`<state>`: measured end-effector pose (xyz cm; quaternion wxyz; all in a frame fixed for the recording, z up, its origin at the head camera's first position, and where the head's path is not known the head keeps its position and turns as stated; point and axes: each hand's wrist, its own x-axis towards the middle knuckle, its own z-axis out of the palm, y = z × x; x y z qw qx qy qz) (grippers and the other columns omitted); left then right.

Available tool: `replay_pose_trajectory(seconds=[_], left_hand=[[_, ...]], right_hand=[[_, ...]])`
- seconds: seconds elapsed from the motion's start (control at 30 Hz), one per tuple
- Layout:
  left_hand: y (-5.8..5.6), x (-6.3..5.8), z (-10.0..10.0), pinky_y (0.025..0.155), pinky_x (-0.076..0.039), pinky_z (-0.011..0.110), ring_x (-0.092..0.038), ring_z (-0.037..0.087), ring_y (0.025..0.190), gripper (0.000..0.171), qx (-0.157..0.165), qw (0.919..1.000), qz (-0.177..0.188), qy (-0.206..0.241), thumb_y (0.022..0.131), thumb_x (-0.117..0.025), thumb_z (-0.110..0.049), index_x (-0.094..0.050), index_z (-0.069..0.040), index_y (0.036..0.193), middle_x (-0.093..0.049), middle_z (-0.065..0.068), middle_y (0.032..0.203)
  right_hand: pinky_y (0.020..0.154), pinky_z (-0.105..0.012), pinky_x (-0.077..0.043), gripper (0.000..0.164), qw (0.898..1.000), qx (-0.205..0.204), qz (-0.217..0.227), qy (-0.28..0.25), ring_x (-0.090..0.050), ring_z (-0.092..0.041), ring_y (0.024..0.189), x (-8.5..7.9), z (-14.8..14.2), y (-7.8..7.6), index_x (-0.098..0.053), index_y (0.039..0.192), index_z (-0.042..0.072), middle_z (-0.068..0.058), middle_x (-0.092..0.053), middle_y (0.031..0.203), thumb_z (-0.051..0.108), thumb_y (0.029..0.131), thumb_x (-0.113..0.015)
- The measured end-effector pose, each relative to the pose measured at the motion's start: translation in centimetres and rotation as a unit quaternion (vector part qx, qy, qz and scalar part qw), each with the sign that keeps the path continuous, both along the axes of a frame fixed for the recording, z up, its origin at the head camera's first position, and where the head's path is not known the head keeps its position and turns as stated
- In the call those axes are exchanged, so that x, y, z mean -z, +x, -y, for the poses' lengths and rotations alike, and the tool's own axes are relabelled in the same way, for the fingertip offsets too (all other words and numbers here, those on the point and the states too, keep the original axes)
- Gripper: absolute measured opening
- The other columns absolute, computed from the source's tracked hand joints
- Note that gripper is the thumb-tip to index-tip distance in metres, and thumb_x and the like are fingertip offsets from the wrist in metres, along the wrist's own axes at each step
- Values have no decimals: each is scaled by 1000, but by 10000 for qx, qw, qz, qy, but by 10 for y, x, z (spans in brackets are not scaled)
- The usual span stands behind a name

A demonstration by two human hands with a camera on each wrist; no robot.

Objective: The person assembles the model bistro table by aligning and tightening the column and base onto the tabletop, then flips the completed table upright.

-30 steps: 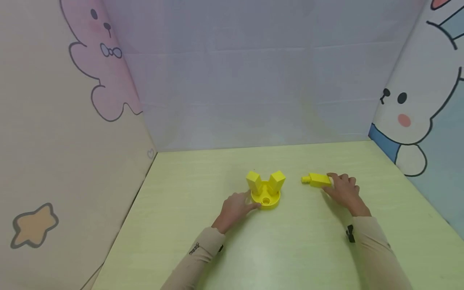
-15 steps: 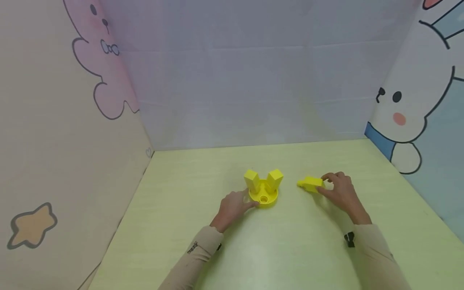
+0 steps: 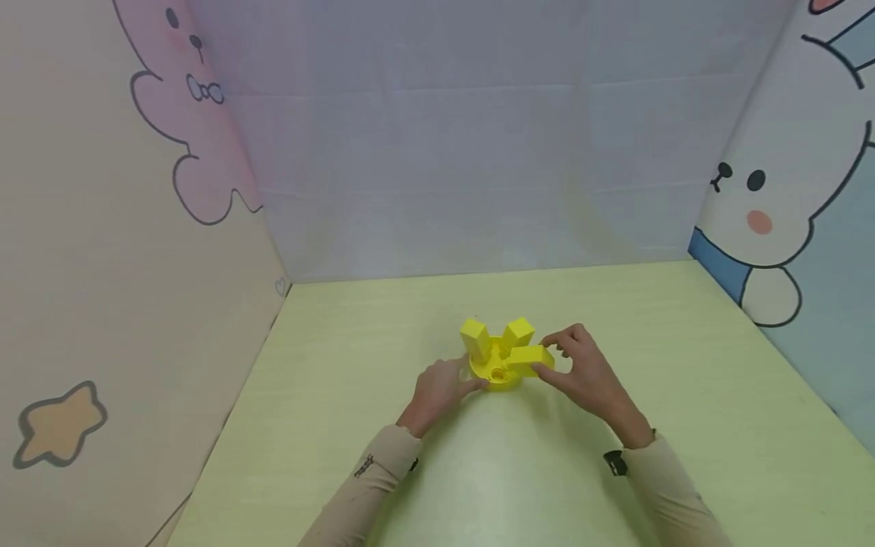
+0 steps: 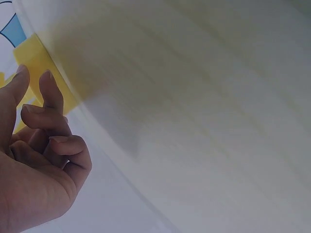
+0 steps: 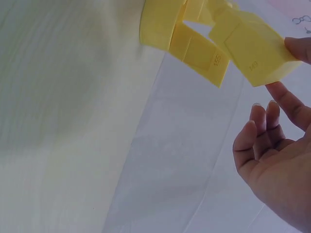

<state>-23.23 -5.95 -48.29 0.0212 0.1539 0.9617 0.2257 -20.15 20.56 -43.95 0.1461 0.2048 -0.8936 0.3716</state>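
A round yellow base sits on the table with two square yellow blocks standing in it, a left block and a right block, both leaning outward. My left hand holds the base's left rim between thumb and fingers. My right hand pinches a third yellow block, tilted, by its wide end between thumb and index finger. The held block's narrow peg end points left over the base. An open round socket shows at the base's front. Whether the peg touches the base I cannot tell.
The pale yellow-green table spreads around the base. A whitish back wall rises behind it. Side panels carry cartoon drawings, including a rabbit on the right.
My right hand has lifted the third block off the table and carried it left to the base. My left hand stays on the base's rim.
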Motion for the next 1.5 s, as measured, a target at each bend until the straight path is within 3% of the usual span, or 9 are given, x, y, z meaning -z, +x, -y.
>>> replay_pose_trajectory(seconds=[0.27, 0.43, 0.57, 0.83, 0.97, 1.23, 1.4, 1.5], left_hand=[[1, 2, 0, 62, -51, 37, -55, 17, 70, 67, 42, 10000, 8, 73, 92, -75, -52, -64, -7, 140, -59, 1, 72], [0, 3, 0, 60, -50, 36, -52, 17, 68, 66, 64, 10000, -26, 46, 91, -76, -52, -65, -7, 138, -54, 0, 69], [-1, 3, -1, 57, -46, 33, -49, 16, 66, 66, 62, 10000, -15, 20, 91, -75, -53, -65, -7, 137, -52, -1, 68], [-1, 3, 0, 48, -29, 27, -36, 11, 57, 62, 37, 10000, 40, 66, 92, -75, -52, -65, -9, 137, -33, -5, 61], [1, 3, -1, 48, -27, 27, -33, 10, 55, 62, 36, 10000, -1, 73, 92, -75, -51, -66, -8, 136, -30, -5, 61], [-2, 5, -2, 48, -25, 26, -32, 9, 55, 63, -20, 10000, -1, 28, 92, -73, -55, -66, -8, 135, -29, -6, 61], [0, 2, -4, 49, -29, 26, -36, 10, 57, 63, -8, 9999, 71, 95, 92, -73, -54, -66, -9, 136, -32, -6, 61], [0, 1, -5, 49, -30, 26, -38, 10, 58, 64, 5, 9999, 101, 138, 93, -74, -53, -66, -7, 136, -33, -5, 62]], right_hand=[[70, -37, -47, 30, 9976, -152, -139, 664, -51, -26, 87, 1, 21, -3, -70, 108, 2, -8, -48, 98, 14, 85, -85], [69, -38, -45, 34, 9905, -215, -542, 1244, -49, -25, 82, -3, 28, -8, -72, 108, 1, -12, -52, 98, 16, 82, -88], [71, -40, -46, 35, 9850, -377, -600, 1573, -50, -28, 85, -10, 35, -13, -72, 110, 2, -13, -54, 100, 19, 84, -87], [72, -41, -47, 35, 9793, -454, -723, 1837, -52, -30, 87, -11, 54, -23, -71, 115, 3, -14, -55, 101, 23, 89, -83], [73, -43, -47, 34, 9759, -496, -790, 1973, -50, -30, 89, -12, 60, -24, -73, 115, 5, -14, -54, 103, 23, 89, -83], [70, -44, -44, 38, 9677, -32, -995, 2318, -48, -30, 87, -6, 69, -24, -70, 111, 6, -11, -51, 97, 34, 89, -83], [73, -47, -45, 46, 9712, 135, -677, 2279, -50, -32, 90, -10, 65, -20, -70, 120, 4, -12, -56, 102, 38, 90, -79], [73, -47, -46, 42, 9735, 238, -501, 2217, -53, -31, 90, -14, 60, -18, -71, 116, 2, -13, -59, 102, 34, 90, -78]])
